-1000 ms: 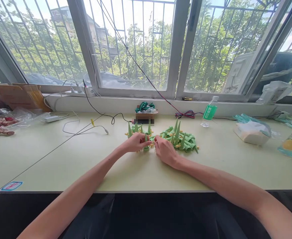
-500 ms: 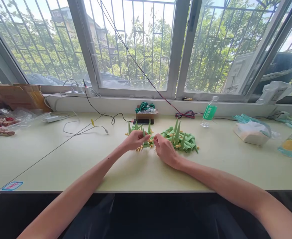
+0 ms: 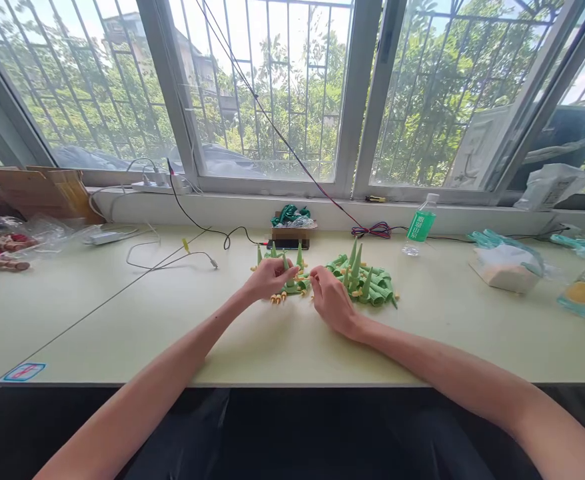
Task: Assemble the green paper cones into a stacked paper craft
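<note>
My left hand and my right hand meet at the middle of the pale table. The left hand's fingers are curled round a small green cone with a yellow base. My right hand's fingertips are pinched close to the same spot, on something too small to name. A pile of green cone pieces lies just right of my right hand. A few upright green cones stand behind my left hand. Small yellow bits lie under the left hand.
A phone and a green bundle lie behind the cones by the sill. A water bottle stands at the back right, a bagged tissue pack farther right. Cables cross the left side; a plastic bag lies far left.
Both hands have shifted slightly away from me, toward the upright cones. The left hand has lifted its cone a little, and yellow bits now show beneath it.
</note>
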`<state>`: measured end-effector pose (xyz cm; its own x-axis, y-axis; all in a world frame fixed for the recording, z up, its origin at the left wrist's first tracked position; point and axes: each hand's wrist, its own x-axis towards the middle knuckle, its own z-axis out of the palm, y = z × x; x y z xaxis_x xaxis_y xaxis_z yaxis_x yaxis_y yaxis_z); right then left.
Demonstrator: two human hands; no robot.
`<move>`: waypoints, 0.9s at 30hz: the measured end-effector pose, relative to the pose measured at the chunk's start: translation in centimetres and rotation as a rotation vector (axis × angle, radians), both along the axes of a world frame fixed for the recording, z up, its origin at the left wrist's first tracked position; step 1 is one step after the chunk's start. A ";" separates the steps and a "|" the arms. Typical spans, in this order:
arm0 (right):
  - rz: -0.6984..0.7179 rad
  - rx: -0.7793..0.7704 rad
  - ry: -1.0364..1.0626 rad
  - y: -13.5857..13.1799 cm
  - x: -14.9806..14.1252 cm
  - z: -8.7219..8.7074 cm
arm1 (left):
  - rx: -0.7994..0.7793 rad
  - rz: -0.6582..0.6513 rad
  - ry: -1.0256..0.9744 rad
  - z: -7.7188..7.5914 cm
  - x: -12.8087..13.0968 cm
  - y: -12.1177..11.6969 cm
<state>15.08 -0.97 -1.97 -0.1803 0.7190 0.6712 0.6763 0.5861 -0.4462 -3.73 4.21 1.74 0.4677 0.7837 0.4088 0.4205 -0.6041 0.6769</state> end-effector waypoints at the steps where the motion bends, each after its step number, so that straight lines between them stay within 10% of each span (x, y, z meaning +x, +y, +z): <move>1: 0.000 0.003 0.003 0.0 0.0 0.0 | 0.000 -0.005 -0.005 0.0 0.0 0.0; 27: 0.143 0.005 0.103 1.0 -0.2 -1.1 | -0.031 -0.060 -0.040 0.3 0.4 -0.7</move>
